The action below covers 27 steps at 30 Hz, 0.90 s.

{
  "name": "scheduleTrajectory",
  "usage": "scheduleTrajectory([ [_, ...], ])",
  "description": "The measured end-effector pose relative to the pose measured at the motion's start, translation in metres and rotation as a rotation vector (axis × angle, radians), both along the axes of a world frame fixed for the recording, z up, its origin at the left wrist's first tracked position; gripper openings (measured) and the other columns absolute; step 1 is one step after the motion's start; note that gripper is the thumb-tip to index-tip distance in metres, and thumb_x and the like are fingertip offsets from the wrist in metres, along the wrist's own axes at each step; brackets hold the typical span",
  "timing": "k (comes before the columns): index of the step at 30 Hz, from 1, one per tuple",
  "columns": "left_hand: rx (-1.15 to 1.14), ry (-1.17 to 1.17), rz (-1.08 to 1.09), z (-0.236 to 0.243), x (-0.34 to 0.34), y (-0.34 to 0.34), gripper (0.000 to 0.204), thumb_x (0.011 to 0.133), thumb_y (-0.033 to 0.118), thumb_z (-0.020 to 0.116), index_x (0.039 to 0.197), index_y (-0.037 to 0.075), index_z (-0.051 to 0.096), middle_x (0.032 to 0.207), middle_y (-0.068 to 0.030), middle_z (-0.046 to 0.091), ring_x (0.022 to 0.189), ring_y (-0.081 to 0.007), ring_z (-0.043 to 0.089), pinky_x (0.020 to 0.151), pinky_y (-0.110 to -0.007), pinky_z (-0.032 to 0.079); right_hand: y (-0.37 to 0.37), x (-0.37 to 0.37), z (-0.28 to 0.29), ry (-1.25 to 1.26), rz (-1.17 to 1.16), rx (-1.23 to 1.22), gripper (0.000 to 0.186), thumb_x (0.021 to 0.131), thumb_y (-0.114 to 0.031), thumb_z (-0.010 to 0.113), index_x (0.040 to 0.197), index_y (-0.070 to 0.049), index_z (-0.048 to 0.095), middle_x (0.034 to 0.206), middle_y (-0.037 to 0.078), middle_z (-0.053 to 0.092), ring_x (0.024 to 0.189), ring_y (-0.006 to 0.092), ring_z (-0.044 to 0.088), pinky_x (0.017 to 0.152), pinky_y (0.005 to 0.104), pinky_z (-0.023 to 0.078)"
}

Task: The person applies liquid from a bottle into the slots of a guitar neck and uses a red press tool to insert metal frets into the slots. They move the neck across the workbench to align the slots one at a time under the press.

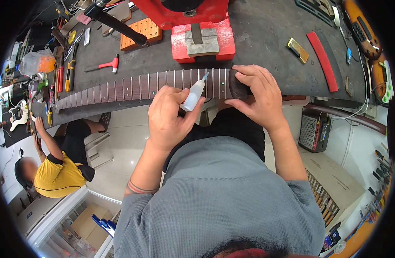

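Observation:
A dark guitar fretboard (137,87) with metal frets and small dot inlays lies across the bench near its front edge. Pinched in my left hand (167,112) is a small white squeeze bottle (193,96), tilted so that its thin tip points at the frets near the board's right end. My right hand (260,93) grips that right end, its fingers over the top edge and the thumb underneath. A dark brown rounded piece (238,84) shows between this hand and the last frets; part of it is hidden by the fingers.
Behind the fretboard stands a red press (203,43). A red-handled hammer (113,63), a drilled wooden block (139,34), a brass-coloured block (297,50) and a red curved strip (322,61) lie on the dark bench (266,43). A person in yellow (59,176) works at the left.

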State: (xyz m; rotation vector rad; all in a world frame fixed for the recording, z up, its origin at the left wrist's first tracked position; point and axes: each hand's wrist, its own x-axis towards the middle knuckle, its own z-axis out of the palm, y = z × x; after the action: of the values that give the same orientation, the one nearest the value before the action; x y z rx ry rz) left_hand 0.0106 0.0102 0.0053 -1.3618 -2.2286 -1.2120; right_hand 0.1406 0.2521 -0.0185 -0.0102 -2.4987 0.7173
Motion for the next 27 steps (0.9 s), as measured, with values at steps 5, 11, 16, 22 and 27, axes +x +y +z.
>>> scheduleTrajectory([
  [5,-0.010,0.022,-0.011,0.0011,0.0002,0.0000,0.046,0.078,0.004,0.100,0.103,0.000,0.062,0.085,-0.0128,0.066,0.069,-0.0313,0.063,0.062,-0.042,0.051,0.0003,0.0015,-0.0008,-0.001,-0.001,-0.004,0.067,0.075,-0.034,0.099,0.128,-0.007,0.068,0.141,0.007,0.074,0.129,0.0361,0.069,0.113,0.0504,0.054],
  [11,-0.022,0.035,-0.012,0.0023,0.0001,-0.0005,0.045,0.078,0.005,0.100,0.104,0.001,0.063,0.085,-0.0132,0.066,0.069,-0.0321,0.063,0.062,-0.042,0.051,0.0001,0.0014,-0.0002,-0.001,-0.001,-0.002,0.067,0.075,-0.034,0.099,0.128,-0.007,0.068,0.141,0.007,0.074,0.129,0.0358,0.068,0.113,0.0501,0.054],
  [16,-0.018,0.050,-0.014,0.0007,-0.0002,-0.0013,0.045,0.079,0.006,0.099,0.105,0.001,0.063,0.086,-0.0138,0.068,0.069,-0.0326,0.064,0.062,-0.043,0.051,0.0001,0.0011,-0.0009,0.006,-0.001,0.007,0.068,0.075,-0.033,0.099,0.129,-0.007,0.068,0.141,0.007,0.074,0.129,0.0362,0.068,0.112,0.0494,0.054],
  [22,-0.015,0.022,-0.011,0.0007,0.0021,-0.0025,0.045,0.079,0.006,0.100,0.106,0.001,0.064,0.086,-0.0140,0.068,0.070,-0.0333,0.065,0.063,-0.043,0.052,-0.0001,0.0010,-0.0006,0.009,-0.005,0.013,0.067,0.075,-0.033,0.099,0.128,-0.007,0.068,0.141,0.007,0.074,0.129,0.0362,0.068,0.111,0.0491,0.054],
  [27,-0.031,0.012,-0.004,0.0004,0.0044,-0.0048,0.046,0.078,0.007,0.100,0.107,0.001,0.064,0.086,-0.0140,0.068,0.071,-0.0341,0.066,0.064,-0.043,0.053,0.0000,0.0009,-0.0002,0.008,-0.001,0.009,0.066,0.075,-0.033,0.099,0.127,-0.007,0.068,0.140,0.007,0.074,0.129,0.0366,0.068,0.111,0.0492,0.054],
])
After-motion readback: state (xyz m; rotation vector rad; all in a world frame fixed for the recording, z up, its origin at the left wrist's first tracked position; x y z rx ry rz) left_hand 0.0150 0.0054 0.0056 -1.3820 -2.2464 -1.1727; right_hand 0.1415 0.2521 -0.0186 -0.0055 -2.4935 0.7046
